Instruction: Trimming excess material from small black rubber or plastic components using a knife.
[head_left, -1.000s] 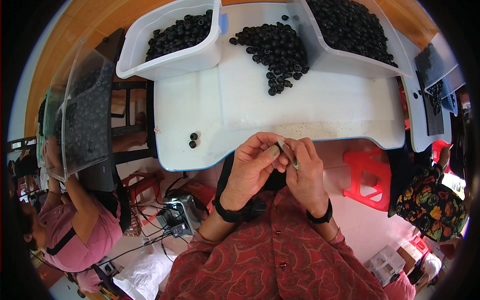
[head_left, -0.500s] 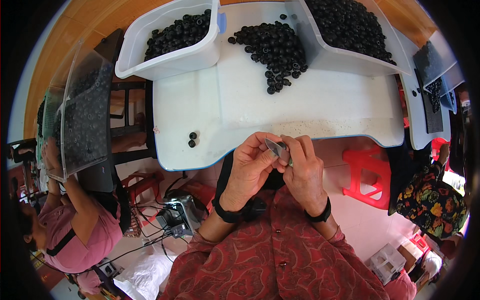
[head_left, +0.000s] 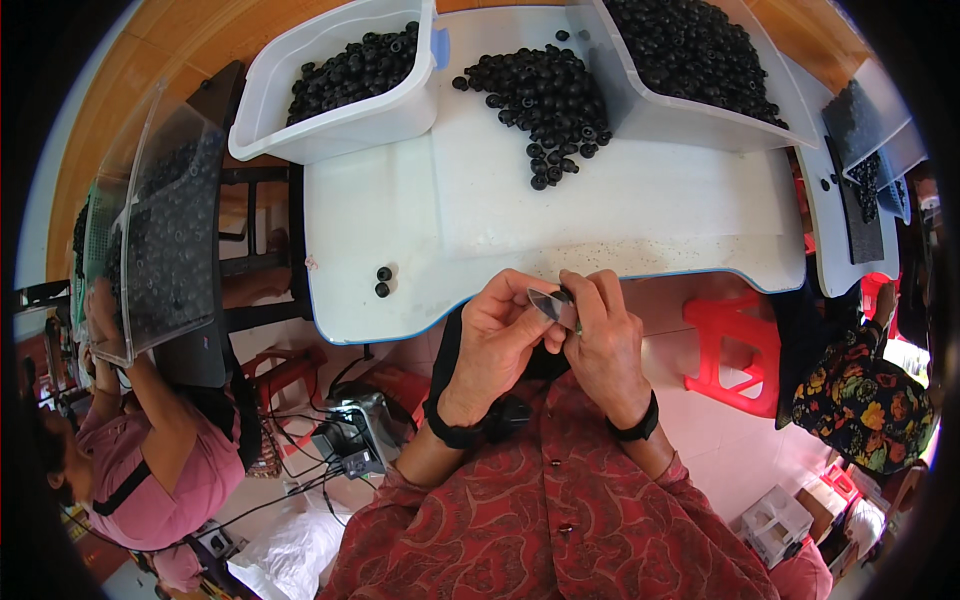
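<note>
Both my hands meet just off the table's near edge. My right hand (head_left: 608, 345) is closed on a small knife (head_left: 552, 306), its pointed blade slanting toward my left thumb; a bit of green shows by the fingers. Against the blade sits a small round black rubber piece (head_left: 566, 294), partly hidden by fingers. My left hand (head_left: 500, 340) pinches at this piece from the other side, its fingertips close to the blade. A heap of similar black pieces (head_left: 545, 105) lies farther back on the white table (head_left: 470, 235). Two loose black pieces (head_left: 383, 281) rest at the left.
A white tub (head_left: 370, 135) of black pieces stands back left, a larger translucent bin (head_left: 690, 115) back right. At left, a person in pink (head_left: 165, 450) works by a clear box (head_left: 170, 230). A red stool (head_left: 735, 350) and another person's flowered clothing (head_left: 868, 405) are at right.
My hands stay together in nearly the same place. The blade has tilted slightly, lying a little flatter against the black piece. The view has shifted slightly.
</note>
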